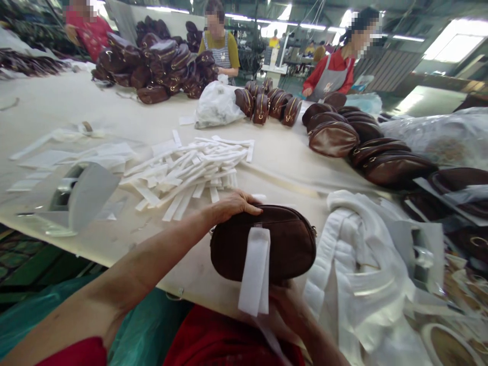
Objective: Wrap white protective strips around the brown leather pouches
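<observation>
The dark brown bag [292,244] is held in front of the person, above the near edge of the bench [152,116]. The left hand [238,203] has its upper rim pinched: the thumb lies on the facing side, and the other fingers go behind. The right hand [287,302] is just under the bag, beside a folded white strip [253,269] which hangs over its side. This hand is dark and partly covered, so I cannot tell if its fingers pinch something. Beyond the left hand lies a heap of white strips [194,170].
</observation>
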Available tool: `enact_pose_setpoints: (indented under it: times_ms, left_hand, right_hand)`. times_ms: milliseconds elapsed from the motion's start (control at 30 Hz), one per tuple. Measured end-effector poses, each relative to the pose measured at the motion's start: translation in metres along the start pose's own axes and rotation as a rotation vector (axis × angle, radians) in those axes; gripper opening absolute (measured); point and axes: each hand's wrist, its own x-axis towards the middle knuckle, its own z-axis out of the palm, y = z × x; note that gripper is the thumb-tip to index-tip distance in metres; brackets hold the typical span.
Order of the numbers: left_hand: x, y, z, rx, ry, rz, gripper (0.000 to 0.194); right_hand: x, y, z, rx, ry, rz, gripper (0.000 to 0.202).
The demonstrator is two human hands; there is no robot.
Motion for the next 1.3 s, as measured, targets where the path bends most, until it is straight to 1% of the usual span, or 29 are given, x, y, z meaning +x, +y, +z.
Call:
enact_pose_setpoints:
  times_ms: [67, 100, 133, 167, 233, 300, 333, 367, 400, 433, 467, 533, 567, 600, 633, 667, 733, 800, 867, 933, 1000, 1100, 1167, 1300]
  left_hand:
    - [0.016, -0.005, 0.002, 0.104, -0.035, -0.018, 0.046]
    - [0.023, -0.006, 0.003, 0.149, -0.051, -0.024, 0.044]
    - [0.03, -0.007, 0.005, 0.183, -0.067, -0.026, 0.042]
    - [0.037, -0.007, 0.006, 0.208, -0.085, -0.029, 0.04]
    - [0.048, -0.007, 0.007, 0.248, -0.124, -0.033, 0.037]
    - [0.057, -0.007, 0.007, 0.295, -0.164, -0.034, 0.036]
    - [0.061, -0.007, 0.006, 0.318, -0.178, -0.035, 0.035]
    - [0.065, -0.008, 0.005, 0.342, -0.188, -0.037, 0.035]
    - [0.068, -0.01, 0.004, 0.364, -0.195, -0.04, 0.034]
    - [0.072, -0.012, 0.003, 0.386, -0.2, -0.043, 0.033]
    - [0.075, -0.013, 0.002, 0.406, -0.204, -0.046, 0.033]
    - [0.08, -0.017, 0.0, 0.445, -0.211, -0.046, 0.032]
    - [0.082, -0.018, 0.0, 0.463, -0.213, -0.042, 0.032]
    - [0.083, -0.019, -0.001, 0.481, -0.214, -0.036, 0.031]
    - [0.085, -0.02, -0.001, 0.499, -0.212, -0.028, 0.03]
    - [0.086, -0.02, -0.001, 0.516, -0.208, -0.019, 0.029]
    - [0.087, -0.021, 0.0, 0.551, -0.189, -0.003, 0.025]
    - [0.087, -0.02, 0.0, 0.586, -0.159, 0.01, 0.02]
    - [0.087, -0.02, 0.0, 0.62, -0.124, 0.014, 0.013]
    - [0.087, -0.02, 0.001, 0.652, -0.09, 0.009, 0.008]
    - [0.087, -0.021, 0.001, 0.679, -0.064, -0.004, 0.008]
    - [0.086, -0.021, 0.002, 0.723, -0.028, -0.031, 0.014]
    - [0.086, -0.021, 0.001, 0.755, -0.005, -0.041, 0.02]
    - [0.087, -0.021, 0.001, 0.818, 0.037, -0.037, 0.026]
  right_hand:
    - [-0.012, 0.005, 0.011, 0.155, 0.04, 0.116, 0.036]
    - [-0.017, 0.007, 0.015, 0.197, 0.047, 0.165, 0.043]
    - [-0.021, 0.01, 0.018, 0.199, 0.051, 0.184, 0.049]
    - [-0.025, 0.013, 0.018, 0.166, 0.043, 0.186, 0.052]
    - [-0.031, 0.017, 0.013, 0.025, 0.007, 0.16, 0.052]
    - [-0.037, 0.017, 0.003, -0.225, -0.035, 0.098, 0.046]
    - [-0.04, 0.013, -0.004, -0.381, -0.044, 0.036, 0.037]
    - [-0.044, 0.006, -0.01, -0.537, -0.032, -0.064, 0.027]
    - [-0.046, -0.004, -0.017, -0.678, 0.0, -0.196, 0.017]
    - [-0.046, -0.018, -0.022, -0.791, 0.057, -0.354, 0.013]
    - [-0.043, -0.033, -0.027, -0.866, 0.137, -0.519, 0.013]
    - [-0.027, -0.067, -0.032, -0.942, 0.289, -0.786, 0.013]
    - [-0.012, -0.083, -0.033, -0.97, 0.349, -0.861, 0.014]
    - [0.006, -0.097, -0.033, -1.0, 0.38, -0.883, 0.016]
    - [0.027, -0.109, -0.033, -1.024, 0.383, -0.859, 0.018]
    - [0.05, -0.117, -0.033, -1.036, 0.381, -0.783, 0.02]
    - [0.095, -0.127, -0.032, -0.99, 0.363, -0.563, 0.024]
    - [0.13, -0.128, -0.032, -0.934, 0.323, -0.431, 0.029]
    - [0.151, -0.125, -0.032, -0.876, 0.272, -0.378, 0.034]
    - [0.159, -0.121, -0.033, -0.803, 0.236, -0.353, 0.04]
    - [0.159, -0.119, -0.032, -0.731, 0.224, -0.365, 0.043]
    - [0.158, -0.119, -0.03, -0.642, 0.22, -0.425, 0.046]
    - [0.162, -0.12, -0.028, -0.603, 0.225, -0.468, 0.05]
    - [0.169, -0.124, -0.024, -0.58, 0.268, -0.507, 0.057]
